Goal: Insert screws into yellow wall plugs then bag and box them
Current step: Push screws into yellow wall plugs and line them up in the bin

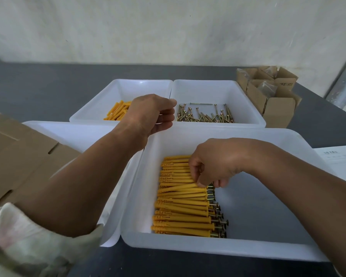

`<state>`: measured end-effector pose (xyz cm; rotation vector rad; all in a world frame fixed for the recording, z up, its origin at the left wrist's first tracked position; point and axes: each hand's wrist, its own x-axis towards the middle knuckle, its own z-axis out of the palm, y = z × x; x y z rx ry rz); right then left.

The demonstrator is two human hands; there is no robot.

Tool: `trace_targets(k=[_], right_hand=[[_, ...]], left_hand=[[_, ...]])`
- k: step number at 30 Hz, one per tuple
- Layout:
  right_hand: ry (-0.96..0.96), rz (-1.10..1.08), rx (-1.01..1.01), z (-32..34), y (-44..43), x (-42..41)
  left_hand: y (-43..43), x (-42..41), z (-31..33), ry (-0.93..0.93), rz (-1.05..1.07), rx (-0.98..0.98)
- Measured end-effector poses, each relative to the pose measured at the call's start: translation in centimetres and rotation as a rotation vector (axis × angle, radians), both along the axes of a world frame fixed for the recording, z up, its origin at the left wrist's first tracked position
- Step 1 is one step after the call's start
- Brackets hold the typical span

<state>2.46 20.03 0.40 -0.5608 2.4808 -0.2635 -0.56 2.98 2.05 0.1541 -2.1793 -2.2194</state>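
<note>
The near white bin holds a neat row of yellow wall plugs with screws in them, screw heads pointing right. My right hand reaches down into this bin, its curled fingertips pinching the head end of one assembled plug in the row. My left hand hovers above the far left bin, which holds loose yellow plugs. Its fingers are loosely curled and I see nothing in them. The far right bin holds loose brass screws.
Another white bin lies at the left under my left forearm. Flat brown cardboard overlaps its left side. Open cardboard boxes with clear bags stand at the far right. A white paper sheet lies at the right edge.
</note>
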Motion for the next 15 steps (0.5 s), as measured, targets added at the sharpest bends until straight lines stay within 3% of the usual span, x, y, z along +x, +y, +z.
trace_targets(k=[15], right_hand=[[-0.036,0.036,0.027,-0.45,-0.45,0.14]], left_hand=[[0.05,0.12,-0.01,-0.005,-0.011,-0.031]])
